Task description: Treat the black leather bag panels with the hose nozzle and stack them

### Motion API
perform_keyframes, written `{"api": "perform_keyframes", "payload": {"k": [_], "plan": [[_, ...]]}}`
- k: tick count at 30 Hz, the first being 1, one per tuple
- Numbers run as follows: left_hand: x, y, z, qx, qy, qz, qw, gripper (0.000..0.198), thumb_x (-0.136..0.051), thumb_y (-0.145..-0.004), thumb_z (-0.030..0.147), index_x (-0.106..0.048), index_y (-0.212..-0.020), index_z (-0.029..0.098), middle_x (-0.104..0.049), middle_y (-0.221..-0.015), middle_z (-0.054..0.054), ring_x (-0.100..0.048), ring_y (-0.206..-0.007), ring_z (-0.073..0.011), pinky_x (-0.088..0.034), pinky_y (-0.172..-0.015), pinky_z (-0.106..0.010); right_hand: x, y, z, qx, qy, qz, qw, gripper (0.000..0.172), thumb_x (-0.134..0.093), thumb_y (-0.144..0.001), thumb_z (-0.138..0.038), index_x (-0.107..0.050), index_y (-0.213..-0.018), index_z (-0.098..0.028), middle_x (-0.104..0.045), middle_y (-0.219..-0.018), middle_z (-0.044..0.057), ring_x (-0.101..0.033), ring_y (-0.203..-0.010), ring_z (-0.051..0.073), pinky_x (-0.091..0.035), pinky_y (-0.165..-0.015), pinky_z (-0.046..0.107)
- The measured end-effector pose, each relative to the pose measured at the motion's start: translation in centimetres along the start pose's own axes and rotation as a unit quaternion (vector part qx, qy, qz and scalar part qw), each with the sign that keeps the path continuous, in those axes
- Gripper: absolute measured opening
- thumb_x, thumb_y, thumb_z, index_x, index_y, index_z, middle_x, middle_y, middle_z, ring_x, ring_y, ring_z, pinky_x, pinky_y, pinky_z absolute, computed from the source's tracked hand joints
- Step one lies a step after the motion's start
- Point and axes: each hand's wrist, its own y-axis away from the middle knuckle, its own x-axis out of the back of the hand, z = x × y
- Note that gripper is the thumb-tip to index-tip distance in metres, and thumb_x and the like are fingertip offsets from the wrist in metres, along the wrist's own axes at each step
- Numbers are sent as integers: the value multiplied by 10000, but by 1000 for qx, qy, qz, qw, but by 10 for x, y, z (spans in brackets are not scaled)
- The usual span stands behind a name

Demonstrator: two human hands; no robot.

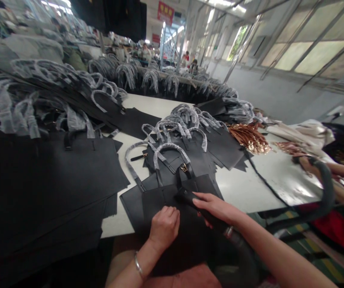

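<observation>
A black bag panel [159, 200] with plastic-wrapped handles [172, 149] lies in front of me, over my lap and the table's edge. My left hand [165, 226] is closed, knuckles up, against the panel; what its fingers hold, if anything, is hidden. My right hand [214, 208] wraps round a black hand-held nozzle [186, 197] fitted to a thick dark hose [240, 244]. The nozzle's tip is over the panel, close to a short black strap [179, 178] with a gold-coloured clasp [184, 167].
Large black panels [54, 172] with wrapped handles are stacked at left. More panels [222, 146] lie ahead on the white table [232, 186]. Brown tassels [248, 138] with gold-coloured metal ends sit at right. Another person's hand [310, 166] is beside a curved hose [328, 188].
</observation>
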Motion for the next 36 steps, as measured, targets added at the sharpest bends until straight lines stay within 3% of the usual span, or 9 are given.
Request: {"api": "perform_keyframes", "payload": {"k": [6, 11, 13, 20, 25, 28, 32, 34, 36], "plan": [[1, 0, 1, 0, 32, 4, 999, 151, -527, -863, 200, -610, -737, 194, -614, -711, -48, -564, -706, -177, -440, -624, -290, 4, -4, 1, -15, -17, -40, 999, 551, -526, -880, -471, -437, -1374, -243, -593, -689, -19, -557, -385, 91, -460, -359, 191], [1, 2, -2, -51, 44, 21, 997, 140, -515, -862, 190, -643, -804, 181, -654, -763, -66, -605, -722, -181, -490, -644, -291, -18, -25, -19, 82, 45, 39, 995, 576, -576, -864, -417, -447, -1401, -255, -579, -700, -28, -546, -408, 82, -444, -380, 187], [4, 5, -3, -84, 62, 11, 994, 170, -500, -871, 190, -651, -793, 182, -657, -746, -72, -620, -727, -178, -505, -658, -288, -21, -20, -26, 110, 55, 31, 992, 592, -587, -861, -418, -439, -1412, -262, -574, -700, -33, -542, -424, 80, -442, -394, 185], [13, 11, -8, -119, 121, -47, 984, 292, -462, -876, 210, -653, -656, 193, -628, -614, -80, -610, -588, -160, -490, -575, -285, -19, 7, -25, 5, 83, -79, 993, 635, -605, -839, -447, -443, -1414, -231, -601, -676, -23, -533, -398, 78, -424, -381, 179], [13, 11, -7, -101, 150, -45, 982, 226, -489, -856, 220, -677, -735, 190, -649, -666, -82, -621, -626, -173, -466, -573, -283, -46, -15, -28, 52, 98, -58, 992, 599, -581, -855, -415, -456, -1408, -221, -620, -699, -7, -526, -398, 78, -419, -380, 184], [15, 10, -4, -46, 159, -53, 985, 237, -494, -862, 244, -661, -702, 193, -632, -644, -70, -605, -605, -164, -438, -564, -270, -51, -27, -38, 123, 77, 0, 989, 571, -588, -849, -403, -488, -1385, -232, -620, -721, -9, -528, -421, 79, -420, -398, 187], [14, -9, -8, 137, 212, -46, 967, 358, -488, -890, 316, -578, -568, 187, -573, -572, -32, -549, -546, -130, -406, -561, -248, -25, -17, -48, 192, -4, 129, 973, 637, -568, -851, -431, -395, -1437, -249, -599, -716, -29, -546, -434, 95, -433, -415, 211], [7, -29, -17, 245, 284, -7, 927, 268, -526, -870, 339, -611, -665, 188, -608, -642, -24, -572, -593, -135, -428, -590, -243, -7, -5, -47, 186, -29, 167, 968, 679, -574, -838, -451, -369, -1447, -230, -598, -705, -30, -551, -429, 103, -430, -407, 218], [-2, -57, -28, 343, 376, 39, 860, 151, -598, -819, 328, -623, -826, 180, -646, -749, -30, -607, -673, -146, -461, -636, -245, 6, 7, -39, 161, -51, 185, 968, 707, -581, -823, -469, -363, -1445, -214, -594, -688, -32, -549, -417, 107, -420, -393, 221]]}}
